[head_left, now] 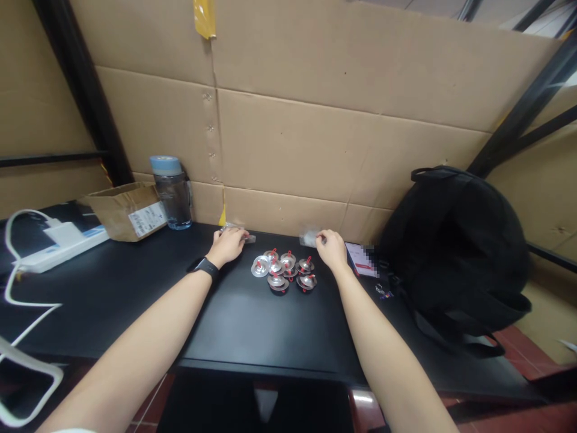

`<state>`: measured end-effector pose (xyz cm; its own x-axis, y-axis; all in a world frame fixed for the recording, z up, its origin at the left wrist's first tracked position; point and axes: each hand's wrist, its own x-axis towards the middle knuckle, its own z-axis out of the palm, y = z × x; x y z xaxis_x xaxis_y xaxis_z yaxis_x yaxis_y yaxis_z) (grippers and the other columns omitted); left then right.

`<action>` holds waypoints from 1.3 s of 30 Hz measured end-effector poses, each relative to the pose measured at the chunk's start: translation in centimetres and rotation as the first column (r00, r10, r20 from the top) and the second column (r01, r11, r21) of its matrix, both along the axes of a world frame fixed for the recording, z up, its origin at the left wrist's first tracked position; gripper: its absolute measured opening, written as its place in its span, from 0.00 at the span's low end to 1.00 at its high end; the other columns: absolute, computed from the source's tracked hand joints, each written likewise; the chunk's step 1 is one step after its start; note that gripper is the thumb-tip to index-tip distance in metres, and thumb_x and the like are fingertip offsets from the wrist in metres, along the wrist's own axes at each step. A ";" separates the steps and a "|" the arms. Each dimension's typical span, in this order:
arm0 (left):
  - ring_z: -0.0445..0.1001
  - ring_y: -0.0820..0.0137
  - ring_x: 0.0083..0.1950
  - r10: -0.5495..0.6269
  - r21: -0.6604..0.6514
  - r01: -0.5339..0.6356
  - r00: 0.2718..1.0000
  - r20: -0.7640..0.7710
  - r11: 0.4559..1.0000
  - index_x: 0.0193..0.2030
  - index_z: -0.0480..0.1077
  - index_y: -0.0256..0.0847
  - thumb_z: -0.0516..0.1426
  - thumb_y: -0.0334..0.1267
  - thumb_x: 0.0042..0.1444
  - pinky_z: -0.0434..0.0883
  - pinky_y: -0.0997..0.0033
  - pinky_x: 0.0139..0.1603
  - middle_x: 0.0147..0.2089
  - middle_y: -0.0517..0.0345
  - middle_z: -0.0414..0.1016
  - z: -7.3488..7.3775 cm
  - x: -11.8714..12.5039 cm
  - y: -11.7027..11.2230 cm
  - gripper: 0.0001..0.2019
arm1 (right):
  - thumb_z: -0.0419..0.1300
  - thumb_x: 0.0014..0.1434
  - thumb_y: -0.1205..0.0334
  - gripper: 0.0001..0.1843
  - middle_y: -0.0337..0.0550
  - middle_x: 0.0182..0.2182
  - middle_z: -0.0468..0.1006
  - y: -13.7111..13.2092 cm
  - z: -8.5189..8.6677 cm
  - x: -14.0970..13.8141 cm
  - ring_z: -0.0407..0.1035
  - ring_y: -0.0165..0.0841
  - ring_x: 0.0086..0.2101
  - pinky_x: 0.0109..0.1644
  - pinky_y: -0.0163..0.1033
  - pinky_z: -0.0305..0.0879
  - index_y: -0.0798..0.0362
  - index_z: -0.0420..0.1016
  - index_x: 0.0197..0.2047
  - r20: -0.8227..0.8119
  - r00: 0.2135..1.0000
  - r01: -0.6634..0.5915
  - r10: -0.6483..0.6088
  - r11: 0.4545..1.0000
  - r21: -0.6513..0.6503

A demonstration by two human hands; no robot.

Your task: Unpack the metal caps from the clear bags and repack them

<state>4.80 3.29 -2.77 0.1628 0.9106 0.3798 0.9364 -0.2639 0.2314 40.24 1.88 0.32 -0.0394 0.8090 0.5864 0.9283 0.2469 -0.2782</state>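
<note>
My left hand (229, 243), with a dark watch on its wrist, rests at the back of the black table. Its fingers are curled over a crumpled clear plastic bag (250, 239), most of which they cover. Across from it, my right hand (332, 248) pinches the edge of another clear plastic bag (308, 237) near the cardboard wall. Between the two hands lies a cluster of several small silver finger cymbals (276, 266) with red loops at their centres. Some are stacked or overlapping, and neither hand touches them.
A phone (362, 260) and a small key ring (383, 292) lie right of my right hand, beside a big black backpack (455, 252). At left stand a water bottle (175, 195), an open brown paper bag (128, 210) and a white power strip (67, 248). Cardboard (288, 138) closes the back.
</note>
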 end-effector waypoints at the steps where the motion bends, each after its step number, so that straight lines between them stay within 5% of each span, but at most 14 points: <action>1: 0.70 0.53 0.63 0.020 0.018 -0.021 0.999 0.040 1.000 0.57 0.72 0.47 0.51 0.38 0.65 0.59 0.48 0.62 0.59 0.47 0.77 0.2 0.1 -0.1 0.16 | 0.52 0.64 0.64 0.13 0.48 0.42 0.80 -0.2 0.2 -0.2 0.70 0.40 0.46 0.55 0.41 0.63 0.51 0.80 0.41 -0.010 1.000 -0.008 0.008 1.000 0.003; 7: 0.77 0.54 0.56 0.134 0.009 -0.152 0.895 0.425 0.988 0.56 0.70 0.46 0.57 0.42 0.63 0.66 0.53 0.58 0.53 0.47 0.80 0.9 0.1 0.1 0.15 | 0.53 0.64 0.64 0.13 0.49 0.44 0.80 -1.5 1.3 -2.0 0.68 0.43 0.48 0.57 0.44 0.64 0.50 0.80 0.40 -0.079 0.991 -0.106 0.109 0.994 0.034; 9: 0.78 0.56 0.55 0.108 -0.015 -0.127 0.765 0.635 0.992 0.54 0.70 0.42 0.60 0.41 0.60 0.71 0.57 0.55 0.53 0.44 0.80 1.1 0.4 0.3 0.16 | 0.54 0.63 0.64 0.12 0.48 0.43 0.79 -1.8 1.4 -2.7 0.69 0.42 0.48 0.57 0.44 0.64 0.50 0.80 0.39 -0.097 0.981 -0.167 0.171 0.985 0.043; 14: 0.81 0.61 0.46 -0.070 0.022 0.178 0.269 0.960 0.984 0.55 0.66 0.39 0.67 0.44 0.54 0.77 0.62 0.44 0.47 0.45 0.80 2.1 2.4 -0.5 0.25 | 0.55 0.61 0.65 0.13 0.47 0.46 0.76 -2.6 1.2 -4.3 0.70 0.39 0.48 0.59 0.43 0.65 0.50 0.78 0.46 -0.147 0.912 -0.377 0.384 0.923 0.076; 17: 0.81 0.64 0.43 -0.070 0.030 0.294 0.126 0.989 0.955 0.54 0.65 0.39 0.71 0.44 0.49 0.77 0.66 0.42 0.45 0.47 0.80 2.7 3.7 -1.5 0.29 | 0.55 0.61 0.66 0.20 0.50 0.54 0.69 -3.1 1.0 -5.2 0.66 0.39 0.56 0.63 0.44 0.63 0.50 0.73 0.56 -0.165 0.867 -0.460 0.471 0.882 0.104; 23: 0.81 0.65 0.40 0.030 -0.095 0.450 0.150 0.988 0.888 0.56 0.65 0.40 0.74 0.34 0.43 0.77 0.67 0.40 0.45 0.47 0.81 3.2 5.9 -3.6 0.35 | 0.54 0.67 0.61 0.19 0.50 0.58 0.65 -4.3 1.1 -6.7 0.63 0.41 0.59 0.64 0.50 0.62 0.46 0.70 0.60 -0.235 0.807 -0.550 0.542 0.834 0.034; 30: 0.82 0.66 0.40 0.186 -0.151 0.638 0.013 0.982 0.755 0.50 0.73 0.39 0.71 0.33 0.49 0.77 0.68 0.41 0.46 0.47 0.81 3.5 7.6 -4.7 0.21 | 0.52 0.70 0.49 0.17 0.47 0.55 0.69 -4.5 1.7 -6.8 0.62 0.42 0.59 0.69 0.51 0.53 0.47 0.79 0.44 -0.346 0.762 -0.582 0.547 0.813 0.004; 35: 0.80 0.69 0.40 0.155 -0.143 0.607 0.034 0.987 0.782 0.45 0.77 0.37 0.70 0.35 0.51 0.75 0.72 0.39 0.46 0.47 0.82 3.5 7.2 -4.2 0.15 | 0.43 0.73 0.45 0.33 0.44 0.54 0.75 -3.8 2.0 -6.3 0.63 0.40 0.57 0.69 0.51 0.50 0.51 0.76 0.25 -0.433 0.733 -0.578 0.524 0.816 0.008; 39: 0.79 0.69 0.38 0.040 -0.123 0.569 0.156 0.987 0.813 0.44 0.79 0.36 0.71 0.40 0.49 0.73 0.73 0.38 0.43 0.46 0.82 3.8 6.8 -4.3 0.17 | 0.55 0.67 0.46 0.25 0.46 0.42 0.78 -3.6 1.8 -6.3 0.71 0.38 0.47 0.59 0.47 0.63 0.52 0.73 0.23 -0.490 0.700 -0.574 0.519 0.818 0.046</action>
<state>11.63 -1.04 1.00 0.2369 0.9675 0.0882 -0.1908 -0.0427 0.9807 33.90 -1.69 2.12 -0.2428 0.7874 0.5666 0.3903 0.6140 -0.6860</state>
